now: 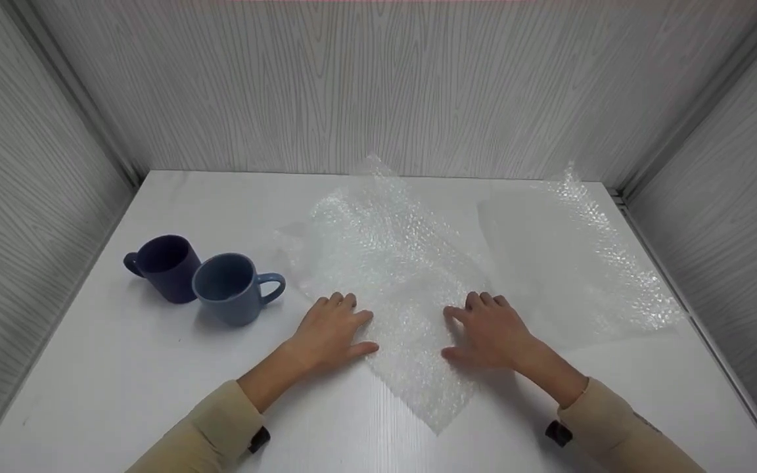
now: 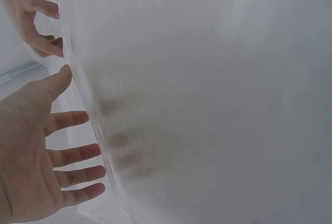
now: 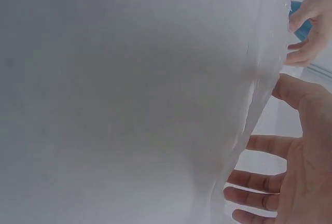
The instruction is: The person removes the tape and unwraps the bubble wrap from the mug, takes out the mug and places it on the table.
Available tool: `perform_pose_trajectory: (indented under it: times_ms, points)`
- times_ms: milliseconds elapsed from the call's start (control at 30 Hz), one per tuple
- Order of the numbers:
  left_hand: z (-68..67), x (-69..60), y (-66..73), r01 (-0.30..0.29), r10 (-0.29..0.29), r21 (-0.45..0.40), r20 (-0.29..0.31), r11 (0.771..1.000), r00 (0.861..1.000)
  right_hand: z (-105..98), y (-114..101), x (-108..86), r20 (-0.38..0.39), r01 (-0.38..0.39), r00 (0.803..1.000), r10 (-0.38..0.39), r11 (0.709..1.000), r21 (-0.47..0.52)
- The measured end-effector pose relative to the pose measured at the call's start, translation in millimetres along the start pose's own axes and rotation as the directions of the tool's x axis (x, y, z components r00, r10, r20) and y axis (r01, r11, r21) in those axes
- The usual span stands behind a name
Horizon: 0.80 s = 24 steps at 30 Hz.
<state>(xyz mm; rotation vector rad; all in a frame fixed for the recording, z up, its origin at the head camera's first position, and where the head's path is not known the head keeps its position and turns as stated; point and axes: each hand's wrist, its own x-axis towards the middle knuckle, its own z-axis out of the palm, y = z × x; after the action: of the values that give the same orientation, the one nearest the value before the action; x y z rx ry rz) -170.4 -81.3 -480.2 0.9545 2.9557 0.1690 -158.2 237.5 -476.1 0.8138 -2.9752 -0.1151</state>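
Note:
A clear sheet of bubble wrap (image 1: 385,263) lies diagonally on the white table, one corner pointing toward the person. My left hand (image 1: 334,332) is at its left edge, palm down, the thumb and fingers spread apart. Across from it, my right hand (image 1: 489,332) touches the right edge in a similar way. In the left wrist view, the left hand's fingers (image 2: 78,154) are nearly straight and meet the edge of the wrap (image 2: 207,105). Straight fingers (image 3: 257,180) of the right hand likewise reach the wrap's edge (image 3: 244,146) in the right wrist view.
On the left stand a dark purple mug (image 1: 171,272) and a blue mug (image 1: 234,295), close together and upright, handles facing opposite ways. Another sheet of bubble wrap (image 1: 549,263) lies at the right. Wood-grain panels (image 1: 352,85) enclose the table (image 1: 122,407) at back and sides.

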Motion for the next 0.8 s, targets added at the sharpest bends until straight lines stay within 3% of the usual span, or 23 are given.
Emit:
perform_pose_trajectory:
  times_ms: [267, 433, 800]
  points:
    - [-2.4, 1.0, -0.6, 0.026, -0.026, 0.003, 0.021, 1.0, 0.999, -1, 8, -0.1, 0.028, 0.024, 0.999, -0.027, 0.995, 0.095]
    - [-1.6, 3.7, -5.2, 0.042, -0.042, 0.001, 0.027, 0.999, 0.999, -3, 12, -2.8, 0.083, 0.027, 0.996, -0.039, 0.989, 0.144]
    - [-7.9, 9.2, -10.6, 0.111, -0.108, -0.02, 0.132, 0.994, 0.985, -8, 6, -7.4, 0.13, 0.044, 0.989, -0.066, 0.985, 0.169]
